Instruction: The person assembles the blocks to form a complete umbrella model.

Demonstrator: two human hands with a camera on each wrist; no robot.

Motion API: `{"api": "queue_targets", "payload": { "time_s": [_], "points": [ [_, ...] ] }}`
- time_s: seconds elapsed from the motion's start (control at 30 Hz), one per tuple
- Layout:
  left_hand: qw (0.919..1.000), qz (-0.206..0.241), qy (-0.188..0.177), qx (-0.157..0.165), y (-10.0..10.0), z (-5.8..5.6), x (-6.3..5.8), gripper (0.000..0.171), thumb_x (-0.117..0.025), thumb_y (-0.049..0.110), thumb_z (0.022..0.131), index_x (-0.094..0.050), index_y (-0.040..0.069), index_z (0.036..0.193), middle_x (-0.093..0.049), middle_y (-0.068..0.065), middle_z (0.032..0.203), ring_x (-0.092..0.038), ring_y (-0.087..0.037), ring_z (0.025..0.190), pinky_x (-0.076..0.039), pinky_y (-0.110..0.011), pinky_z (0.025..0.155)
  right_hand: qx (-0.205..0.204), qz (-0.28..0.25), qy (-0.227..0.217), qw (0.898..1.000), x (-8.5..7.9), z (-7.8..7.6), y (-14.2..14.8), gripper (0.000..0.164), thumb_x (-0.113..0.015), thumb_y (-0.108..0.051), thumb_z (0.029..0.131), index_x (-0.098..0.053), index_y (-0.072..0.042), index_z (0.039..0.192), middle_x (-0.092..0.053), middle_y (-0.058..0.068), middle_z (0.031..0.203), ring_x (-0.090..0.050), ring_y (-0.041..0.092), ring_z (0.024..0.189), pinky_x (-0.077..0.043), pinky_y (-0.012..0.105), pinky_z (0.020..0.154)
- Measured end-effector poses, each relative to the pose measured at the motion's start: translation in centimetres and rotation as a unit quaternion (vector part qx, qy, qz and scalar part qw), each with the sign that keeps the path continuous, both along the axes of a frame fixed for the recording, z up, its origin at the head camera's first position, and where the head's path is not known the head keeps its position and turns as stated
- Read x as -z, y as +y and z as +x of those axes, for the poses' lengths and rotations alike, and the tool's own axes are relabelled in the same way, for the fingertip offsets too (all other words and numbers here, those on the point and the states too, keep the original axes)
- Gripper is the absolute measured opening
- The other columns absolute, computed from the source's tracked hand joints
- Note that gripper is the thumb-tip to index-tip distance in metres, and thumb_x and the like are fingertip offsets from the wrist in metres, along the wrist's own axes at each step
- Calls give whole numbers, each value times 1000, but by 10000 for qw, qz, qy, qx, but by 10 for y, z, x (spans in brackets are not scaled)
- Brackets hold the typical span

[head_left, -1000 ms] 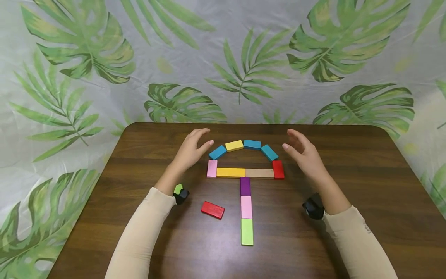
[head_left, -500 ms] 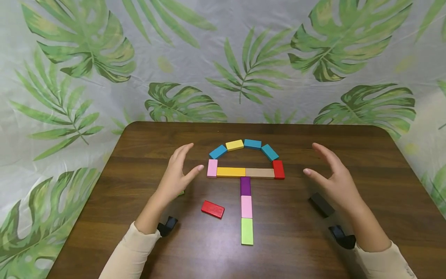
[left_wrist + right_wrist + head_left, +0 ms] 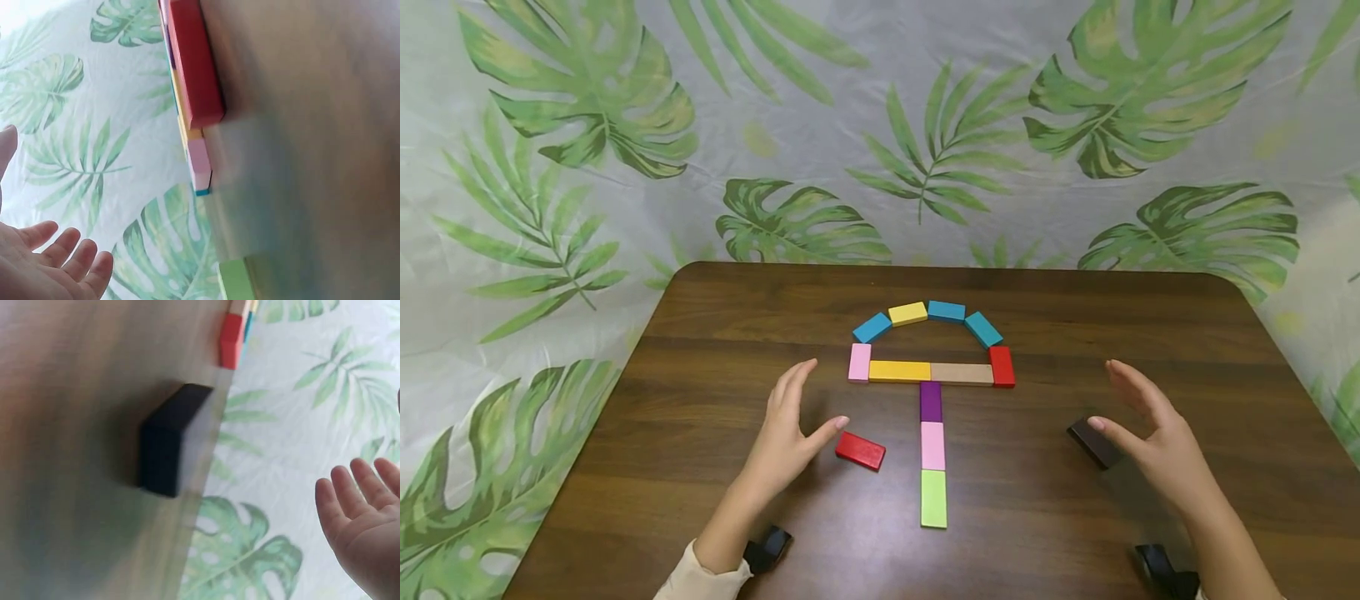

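My left hand [image 3: 786, 442] is raised with fingers apart and nothing in it, its thumb tip close to a loose red block [image 3: 861, 451]. On the right, my right hand [image 3: 1157, 442] is likewise spread and holds nothing; its thumb overlaps a black block [image 3: 1093, 442] in the head view. Between them lies an umbrella-like outline of flat blocks. A yellow block [image 3: 908, 314] and blue blocks [image 3: 947, 312] form its arch, pink [image 3: 860, 362] and red blocks [image 3: 1002, 367] its ends. The stem runs down from purple [image 3: 931, 402] to a light green block [image 3: 934, 499].
A light green block [image 3: 236, 279] shows at the bottom of the left wrist view; my left hand hides it in the head view. The brown wooden table [image 3: 1015, 517] ends at a leaf-patterned cloth [image 3: 820, 125] behind it.
Both hands have drawn back toward me and farther apart from the arch, still holding nothing. The black block, earlier hidden by the right arm, has come into sight. The blocks stay in place.
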State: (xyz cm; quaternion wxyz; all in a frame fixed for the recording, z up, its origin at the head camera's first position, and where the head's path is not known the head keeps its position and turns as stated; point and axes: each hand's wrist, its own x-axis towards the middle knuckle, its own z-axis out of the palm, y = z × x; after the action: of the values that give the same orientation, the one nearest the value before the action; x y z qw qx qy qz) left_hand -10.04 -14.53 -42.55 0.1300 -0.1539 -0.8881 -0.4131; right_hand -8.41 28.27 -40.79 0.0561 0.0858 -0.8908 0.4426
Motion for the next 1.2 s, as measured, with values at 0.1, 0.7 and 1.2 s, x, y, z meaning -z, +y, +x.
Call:
{"api": "queue_targets", "payload": {
  "time_s": [0.1, 0.7, 1.2],
  "points": [
    [9999, 84, -145, -33, 3, 8, 5, 79, -74, 31, 74, -33, 6, 136, -33, -9, 135, -29, -24, 123, -28, -49, 96, 89, 118, 24, 9999, 8, 6, 5, 74, -67, -10, 81, -27, -25, 141, -34, 8, 139, -30, -5, 117, -25, 5, 86],
    [9975, 147, -616, -317, 22, 40, 46, 84, -78, 34, 67, -36, 2, 131, -40, -11, 126, -42, -26, 111, -37, -44, 91, 156, 333, -386, 9986, 46, 27, 22, 71, -61, -15, 86, -20, -14, 143, -30, 24, 137, -33, 14, 121, -32, 29, 96],
    [9962, -55, -643, -590, 37, 44, 64, 78, -79, 27, 66, -39, 0, 127, -46, -11, 119, -44, -27, 109, -33, -45, 91, 163, 607, -633, 9960, 57, 29, 19, 70, -64, -17, 84, -24, -3, 140, -31, 29, 128, -46, 40, 100, -47, 25, 72]
  ]
}}
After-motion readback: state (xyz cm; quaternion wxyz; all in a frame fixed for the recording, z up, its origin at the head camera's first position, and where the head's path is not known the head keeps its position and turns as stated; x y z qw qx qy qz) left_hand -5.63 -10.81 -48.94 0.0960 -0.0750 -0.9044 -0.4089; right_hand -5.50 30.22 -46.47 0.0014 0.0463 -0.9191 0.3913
